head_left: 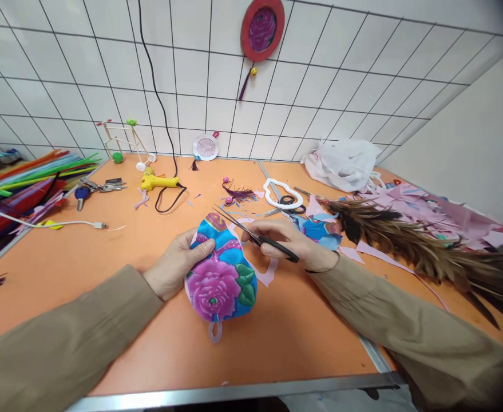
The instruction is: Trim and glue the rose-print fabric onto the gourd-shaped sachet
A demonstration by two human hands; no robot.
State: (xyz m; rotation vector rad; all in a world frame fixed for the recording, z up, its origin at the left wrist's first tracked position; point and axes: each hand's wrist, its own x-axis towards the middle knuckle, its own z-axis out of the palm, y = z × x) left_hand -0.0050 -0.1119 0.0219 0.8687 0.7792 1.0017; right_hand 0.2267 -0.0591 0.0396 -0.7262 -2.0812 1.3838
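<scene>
My left hand (183,256) grips the left edge of a blue floral fabric piece (214,283), thumb on its front. The piece has rounded outlines, a large pink peony and a small pale loop (216,332) at the bottom. In my right hand (288,243) is a pair of black-handled scissors (257,236), whose blades point left across the upper right edge of the fabric. Whether the blades touch it, I cannot tell. Pink scraps (269,273) lie beneath my right hand, and a blue floral offcut (320,229) lies beyond it.
Farther back are a yellow glue gun (159,181), keys (82,194), a purple tassel (240,194) and a white wavy frame (283,194) over other scissors (286,200). Brown feathers (418,240) and pink scraps (406,200) cover the right side. Coloured pipe cleaners (40,174) lie left.
</scene>
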